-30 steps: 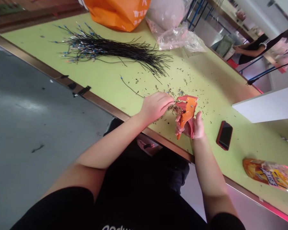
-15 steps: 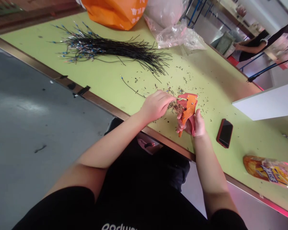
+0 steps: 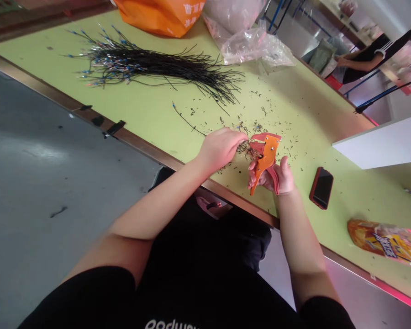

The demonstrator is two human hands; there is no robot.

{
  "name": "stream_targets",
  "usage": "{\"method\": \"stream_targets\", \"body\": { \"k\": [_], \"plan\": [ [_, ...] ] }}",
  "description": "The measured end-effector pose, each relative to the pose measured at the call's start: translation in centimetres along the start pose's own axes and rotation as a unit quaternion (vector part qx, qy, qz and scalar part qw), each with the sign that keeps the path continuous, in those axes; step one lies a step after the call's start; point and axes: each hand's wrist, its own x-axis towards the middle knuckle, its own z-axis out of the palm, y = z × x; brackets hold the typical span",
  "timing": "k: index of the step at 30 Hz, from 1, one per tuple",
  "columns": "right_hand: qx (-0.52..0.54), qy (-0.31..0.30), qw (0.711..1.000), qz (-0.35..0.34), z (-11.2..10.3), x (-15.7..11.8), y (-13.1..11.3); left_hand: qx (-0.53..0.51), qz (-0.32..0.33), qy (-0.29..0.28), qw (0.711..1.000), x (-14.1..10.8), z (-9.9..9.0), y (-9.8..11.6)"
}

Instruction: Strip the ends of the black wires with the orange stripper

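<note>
Right hand (image 3: 276, 179) closed around orange wire stripper (image 3: 266, 157), left hand (image 3: 219, 148) just beside.

I wear a black short-sleeved T-shirt (image 3: 71, 297) with white lettering (image 3: 171, 325) on the chest, leaving my forearms, left hand (image 3: 219, 148) and right hand (image 3: 281, 178) bare. Dark clothing (image 3: 246, 242) covers my lap, and a pink sandal (image 3: 207, 205) with a dark strap shows below it.
</note>
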Motion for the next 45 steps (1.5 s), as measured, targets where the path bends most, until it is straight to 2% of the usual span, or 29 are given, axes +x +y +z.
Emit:
{"method": "stream_targets", "body": {
  "k": [4,10,21,29,45],
  "plan": [
    [0.003,0.017,1.0,-0.003,0.0,0.1,-0.2,-0.007,-0.016,0.021,1.0,0.0,-0.1,0.1],
    [0.011,-0.011,1.0,-0.021,-0.1,0.2,-0.2,-0.022,-0.009,0.066,0.998,-0.2,-0.2,0.0],
    [-0.012,-0.008,1.0,0.009,0.5,0.1,-0.1,-0.007,-0.014,0.013,1.0,-0.1,0.0,0.6],
    [-0.03,0.025,0.999,-0.013,1.1,0.2,0.0,-0.015,-0.012,0.013,1.0,-0.1,0.0,0.7],
    [0.004,0.012,0.998,-0.06,1.1,0.5,0.9,0.0,-0.026,-0.007,1.0,-0.1,0.0,0.6]
  ]
}}
